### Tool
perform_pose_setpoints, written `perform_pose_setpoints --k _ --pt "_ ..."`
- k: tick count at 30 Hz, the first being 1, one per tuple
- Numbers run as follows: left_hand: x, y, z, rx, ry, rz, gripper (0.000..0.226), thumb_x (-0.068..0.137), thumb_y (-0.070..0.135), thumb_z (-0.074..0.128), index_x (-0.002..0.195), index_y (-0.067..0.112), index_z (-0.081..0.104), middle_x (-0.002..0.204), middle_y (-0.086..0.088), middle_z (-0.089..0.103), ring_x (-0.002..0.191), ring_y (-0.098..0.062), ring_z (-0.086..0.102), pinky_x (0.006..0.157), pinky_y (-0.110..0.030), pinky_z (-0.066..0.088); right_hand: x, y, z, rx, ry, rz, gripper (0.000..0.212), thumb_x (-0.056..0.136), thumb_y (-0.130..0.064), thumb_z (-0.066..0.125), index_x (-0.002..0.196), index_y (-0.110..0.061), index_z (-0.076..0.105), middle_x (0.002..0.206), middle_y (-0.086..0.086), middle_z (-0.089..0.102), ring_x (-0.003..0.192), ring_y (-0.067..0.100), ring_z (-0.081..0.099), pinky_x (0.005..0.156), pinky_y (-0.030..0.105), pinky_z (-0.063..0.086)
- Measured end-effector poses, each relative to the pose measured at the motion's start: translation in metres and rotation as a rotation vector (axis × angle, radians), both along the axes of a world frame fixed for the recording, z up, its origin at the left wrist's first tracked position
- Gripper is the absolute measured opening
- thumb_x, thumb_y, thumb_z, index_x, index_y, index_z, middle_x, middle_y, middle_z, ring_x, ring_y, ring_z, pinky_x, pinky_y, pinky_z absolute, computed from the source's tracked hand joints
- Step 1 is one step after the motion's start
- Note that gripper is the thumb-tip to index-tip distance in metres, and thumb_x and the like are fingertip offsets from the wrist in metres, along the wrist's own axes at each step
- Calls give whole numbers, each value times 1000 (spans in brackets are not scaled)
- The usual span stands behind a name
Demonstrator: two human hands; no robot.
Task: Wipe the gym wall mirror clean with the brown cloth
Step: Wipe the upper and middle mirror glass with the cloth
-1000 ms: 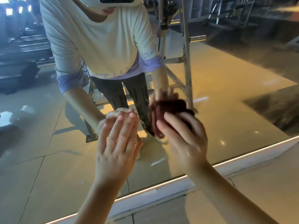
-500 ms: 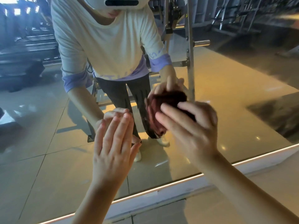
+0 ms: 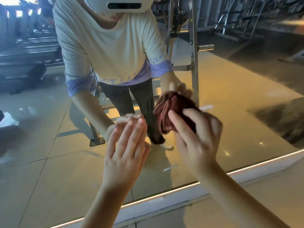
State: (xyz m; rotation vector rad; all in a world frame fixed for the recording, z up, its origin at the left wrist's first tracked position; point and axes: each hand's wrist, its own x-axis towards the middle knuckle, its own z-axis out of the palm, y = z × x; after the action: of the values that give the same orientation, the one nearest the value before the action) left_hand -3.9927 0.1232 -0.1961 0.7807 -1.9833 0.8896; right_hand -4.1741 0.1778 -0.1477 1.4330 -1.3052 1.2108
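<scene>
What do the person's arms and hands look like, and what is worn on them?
The left hand and right hand are bare: no gloves or watch show. The forearms are bare too. The mirror shows cream sleeves ending in lilac cuffs.

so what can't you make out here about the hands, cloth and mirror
Head view only.
Blurred by motion: the right hand; its fingers over the brown cloth cannot be told apart.
Hidden: the left hand palm, facing away, so contact with the mirror is unsure.
Cut by frame edges: the mirror's top and sides.
</scene>
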Motion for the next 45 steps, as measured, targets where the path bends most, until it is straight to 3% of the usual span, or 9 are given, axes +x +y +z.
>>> perform_pose_setpoints --k 4,10,14,19,24,30,34,40,45 --pt "1 -1 0 -3 1 -7 70 96 28 65 153 3 33 158 -9 26 145 -24 27 125 -41 16 -4 8 -13 110 238 27 26 99 -12 55 107 -21 77 99 4 72 90 23 54 77 37 41" --pt "-3 1 -3 7 15 35 78 91 26 72 153 3 31 155 -10 32 145 -24 26 125 -42 16 -5 1 -19 18 -91 32 20 93 -7 64 110 -12 71 99 15 70 86 28 55 75 34 42" --pt "-5 5 -4 15 12 54 72 92 24 71 149 3 34 154 -11 33 145 -24 26 124 -43 18 -2 6 -24 99 64 92 22 97 -11 57 98 -9 78 97 10 68 83 26 53 70 33 39" --pt "-5 5 -5 15 6 73 74 92 25 72 150 3 33 154 -12 33 146 -24 26 124 -45 20 -12 11 -28 71 -212 52 18 90 -4 63 106 -8 70 100 16 70 91 26 56 79 35 45" --pt "-6 6 -4 0 18 44 68 93 23 70 148 2 35 151 -13 38 144 -24 27 124 -44 19 0 12 -41 189 -125 176 19 97 -13 50 96 -5 68 95 13 69 85 25 59 77 28 45" --pt "-2 4 -6 14 23 28 69 95 22 69 150 4 32 154 -11 35 150 -22 23 124 -44 19 -5 20 -51 140 -546 119 31 80 -14 58 108 -9 47 103 17 61 94 27 58 86 13 40" --pt "8 2 -3 -2 -45 17 70 95 23 69 151 4 32 157 -8 32 154 -19 14 124 -41 17 13 17 -57 260 -450 169 25 80 -17 59 102 -11 49 98 11 61 85 22 60 74 12 39" --pt "19 -2 1 -20 -120 -24 75 86 16 77 149 2 38 160 -11 29 150 -23 24 123 -41 22 28 21 -65 176 -813 42 38 79 -4 67 111 -11 49 106 14 61 94 29 64 75 37 58" --pt "23 -5 1 -38 -148 -66 79 87 17 76 152 3 34 160 -9 25 150 -22 24 123 -40 20 44 17 -62 231 -679 182 26 78 -13 57 102 -12 49 98 -2 54 86 9 53 80 1 36"
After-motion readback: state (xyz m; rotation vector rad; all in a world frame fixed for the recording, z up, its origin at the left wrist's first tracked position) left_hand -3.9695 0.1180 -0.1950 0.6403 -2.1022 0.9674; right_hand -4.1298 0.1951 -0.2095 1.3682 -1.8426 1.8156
